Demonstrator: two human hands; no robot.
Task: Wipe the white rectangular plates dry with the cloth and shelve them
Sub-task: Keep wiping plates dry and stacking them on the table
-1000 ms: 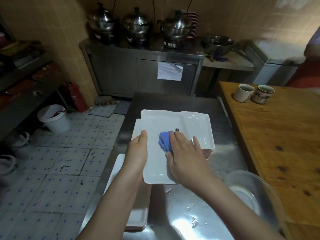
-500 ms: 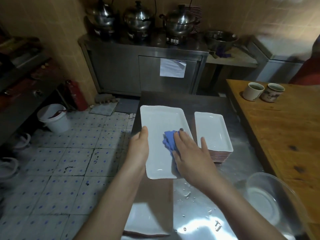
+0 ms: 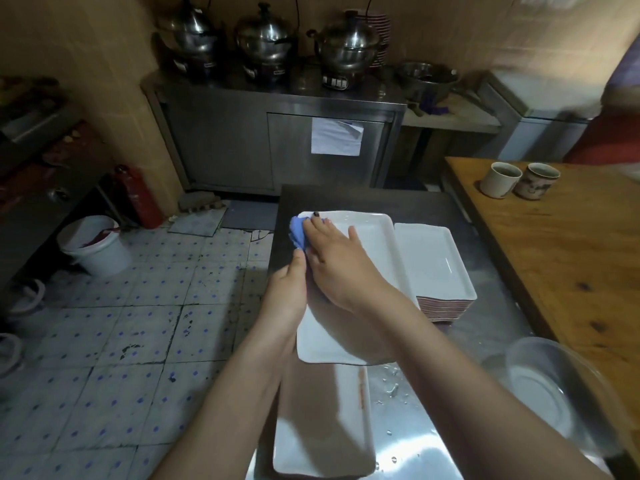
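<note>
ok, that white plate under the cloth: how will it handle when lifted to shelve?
Probably rigid: the plate shows no bend with the left hand gripping just one long edge. Likely slippery: its glaze is glossy, and water drops lie on the steel table nearby. Probably brittle ceramic, so a knock against the plate stack beside it could chip it.

This is a working restaurant kitchen. A stainless-steel cabinet [image 3: 225,140] against the tiled wall [image 3: 104,64] carries three lidded steel pots [image 3: 266,39] with cords, a stack of dishes [image 3: 380,27] behind them and a steel basin [image 3: 427,77] to one side. A steel desk [image 3: 415,427] holds a stack of identical white rectangular plates [image 3: 436,268], and a red fire extinguisher [image 3: 138,195] and a white bucket [image 3: 97,249] stand on the stained tile floor [image 3: 121,323].
</note>
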